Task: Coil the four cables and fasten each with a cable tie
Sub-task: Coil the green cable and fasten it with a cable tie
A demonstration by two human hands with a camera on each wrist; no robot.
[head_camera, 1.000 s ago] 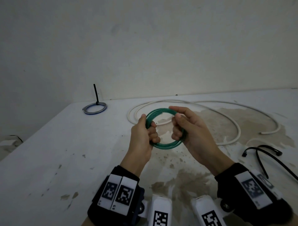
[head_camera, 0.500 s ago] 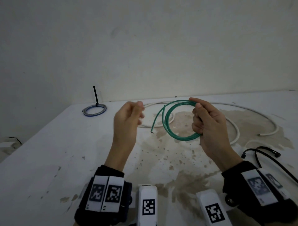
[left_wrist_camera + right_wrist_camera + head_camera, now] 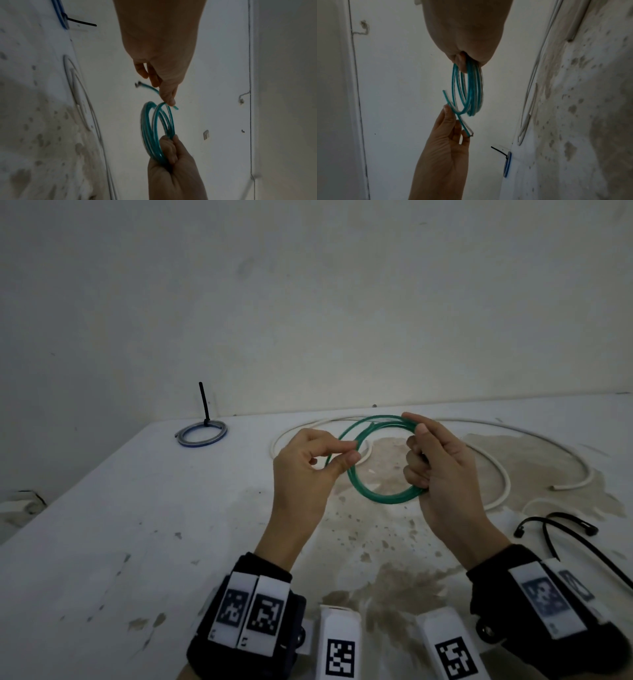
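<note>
**Green cable coil held above the table in both hands**

The right hand (image 3: 442, 474) has its fingers curled round one side of the green cable coil (image 3: 380, 494), gripping the bundled loops so the ring stands upright above the table (image 3: 137, 542). The left hand (image 3: 308, 470) pinches a strand on the coil's opposite side between thumb and forefinger, its other fingers loosely bent. In the wrist views a free end of the green cable (image 3: 462, 124) runs past the left hand's fingers (image 3: 448, 119), and the loops sit slightly spread apart rather than tight together.

Beyond the coil, a white cable (image 3: 496, 474) lies uncoiled on the table in wide loose curves, passing behind both hands. Far to the coil's left, near the table's back edge, a blue-grey cable coil (image 3: 202, 433) lies flat, bound by a black cable tie (image 3: 204, 402) whose tail sticks up. To the coil's right and nearer the person, loose black cable ties (image 3: 561, 529) lie on the table. The tabletop under the coil is stained brown.
</note>
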